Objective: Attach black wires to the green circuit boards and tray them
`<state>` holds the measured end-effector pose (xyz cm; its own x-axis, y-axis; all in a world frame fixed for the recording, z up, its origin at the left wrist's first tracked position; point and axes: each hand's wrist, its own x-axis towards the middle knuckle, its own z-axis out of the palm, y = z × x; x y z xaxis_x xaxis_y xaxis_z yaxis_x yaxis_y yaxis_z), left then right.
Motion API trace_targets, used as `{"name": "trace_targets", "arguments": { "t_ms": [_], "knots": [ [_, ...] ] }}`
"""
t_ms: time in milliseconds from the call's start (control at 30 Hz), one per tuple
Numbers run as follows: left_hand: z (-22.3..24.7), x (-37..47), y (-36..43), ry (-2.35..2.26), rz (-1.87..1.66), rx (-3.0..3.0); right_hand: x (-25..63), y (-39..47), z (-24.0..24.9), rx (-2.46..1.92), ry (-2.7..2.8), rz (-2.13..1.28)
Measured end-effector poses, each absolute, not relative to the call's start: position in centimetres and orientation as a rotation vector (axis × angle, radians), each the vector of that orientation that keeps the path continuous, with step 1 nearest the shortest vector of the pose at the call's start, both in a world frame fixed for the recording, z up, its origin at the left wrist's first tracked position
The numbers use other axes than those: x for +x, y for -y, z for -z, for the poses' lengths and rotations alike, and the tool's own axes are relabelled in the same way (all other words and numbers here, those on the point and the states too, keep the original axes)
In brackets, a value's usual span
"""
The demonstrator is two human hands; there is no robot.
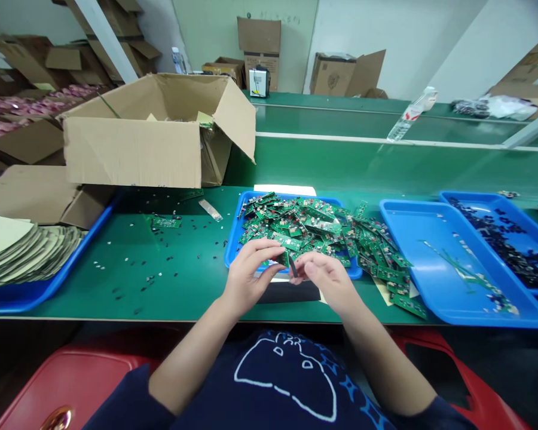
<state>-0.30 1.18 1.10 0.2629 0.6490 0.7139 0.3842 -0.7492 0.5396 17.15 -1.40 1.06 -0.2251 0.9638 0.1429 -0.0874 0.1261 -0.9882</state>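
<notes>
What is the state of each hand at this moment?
Left hand: closed, holding a small green circuit board.
Right hand: fingers closed on a thin dark piece beside the board.

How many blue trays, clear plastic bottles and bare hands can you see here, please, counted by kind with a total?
Blue trays: 4
Clear plastic bottles: 2
Bare hands: 2
Total: 8

A small green rectangular circuit board (pixel 286 258) is held tilted beside a narrow, dark flat strip (pixel 293 267), near a blue plastic tray (pixel 355 273).
</notes>
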Motion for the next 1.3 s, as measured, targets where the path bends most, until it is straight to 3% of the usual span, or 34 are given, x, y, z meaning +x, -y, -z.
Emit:
{"name": "trace_targets", "arguments": {
  "t_ms": [167,333,467,600,800,1067,1300],
  "knots": [
    [-0.8,-0.2,-1.2,-0.923,-1.517,2.382,16.6,1.3,-2.1,-0.961,1.251,-1.514],
    [-0.8,-0.3,-1.3,-0.906,-1.57,2.368,16.7,1.0,-1.9,-0.855,1.031,-1.94],
    [-0.8,-0.5,-1.4,-0.821,-1.462,2.261,17.0,0.5,-1.0,-0.829,1.05,-2.02],
    [-0.7,-0.5,-1.3,-0.848,-1.265,2.052,17.1,0.1,-0.5,-0.873,1.278,-1.807],
    [-1.5,-0.1,-0.4,-0.94,-1.038,1.551,17.2,-0.2,-0.2,-1.293,1.75,-0.783],
    [-1.4,1.6,0.2,-0.895,-0.927,1.169,16.7,1.5,-0.9,-1.02,1.471,-0.835],
    [0.3,4.0,1.3,-0.787,-0.789,1.27,21.1,2.6,0.1,-1.303,1.352,-0.647]
  ]
}}
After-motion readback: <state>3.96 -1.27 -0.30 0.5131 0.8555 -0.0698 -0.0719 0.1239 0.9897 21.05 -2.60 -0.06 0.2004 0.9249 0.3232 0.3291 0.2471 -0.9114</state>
